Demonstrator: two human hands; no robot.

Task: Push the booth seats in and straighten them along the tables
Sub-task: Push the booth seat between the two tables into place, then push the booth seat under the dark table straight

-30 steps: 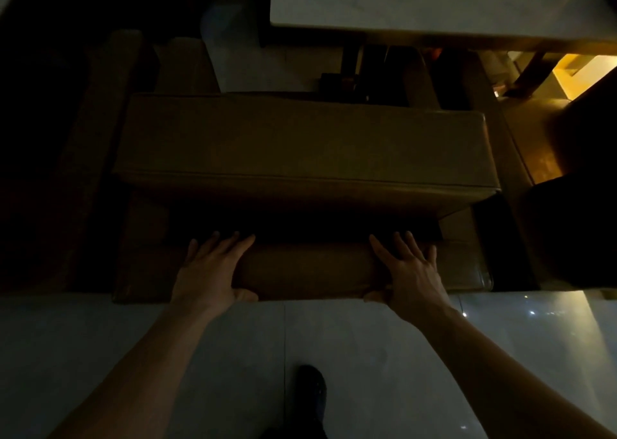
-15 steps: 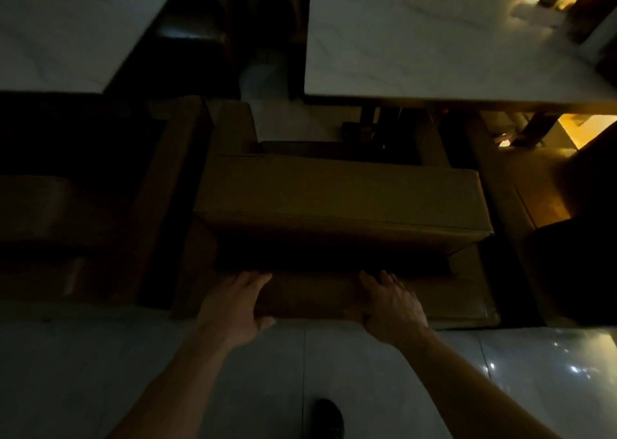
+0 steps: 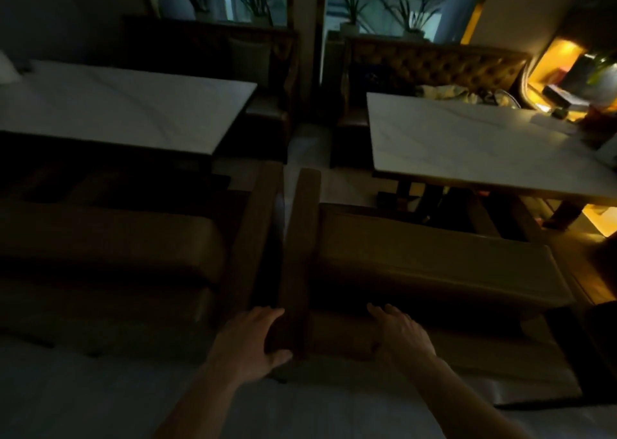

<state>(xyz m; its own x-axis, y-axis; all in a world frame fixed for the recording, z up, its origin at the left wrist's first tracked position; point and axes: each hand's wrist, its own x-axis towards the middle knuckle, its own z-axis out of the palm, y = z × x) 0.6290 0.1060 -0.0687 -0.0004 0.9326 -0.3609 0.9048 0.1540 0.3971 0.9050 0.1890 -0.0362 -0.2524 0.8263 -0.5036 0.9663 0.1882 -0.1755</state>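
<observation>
The room is dim. A brown padded booth seat (image 3: pixel 434 261) stands in front of the right marble table (image 3: pixel 484 145), seen from behind its backrest. My left hand (image 3: pixel 248 342) grips the near left corner of this seat at its armrest (image 3: pixel 300 238), fingers curled round the edge. Flat on top of the backrest rests my right hand (image 3: pixel 400 333), fingers spread. A second brown booth seat (image 3: pixel 110 238) stands to the left, in front of the left marble table (image 3: pixel 123 105), with a narrow gap between the two seats.
Tufted booth benches (image 3: pixel 434 68) line the far wall behind both tables, with cloth and small items on the right one. A lit counter (image 3: pixel 564 95) glows at far right. Pale tiled floor (image 3: pixel 66 398) lies under me. Plants stand behind the windows.
The view has lifted from looking down at the seat to looking across both tables. My left hand has slid left from the backrest top to the seat's left corner.
</observation>
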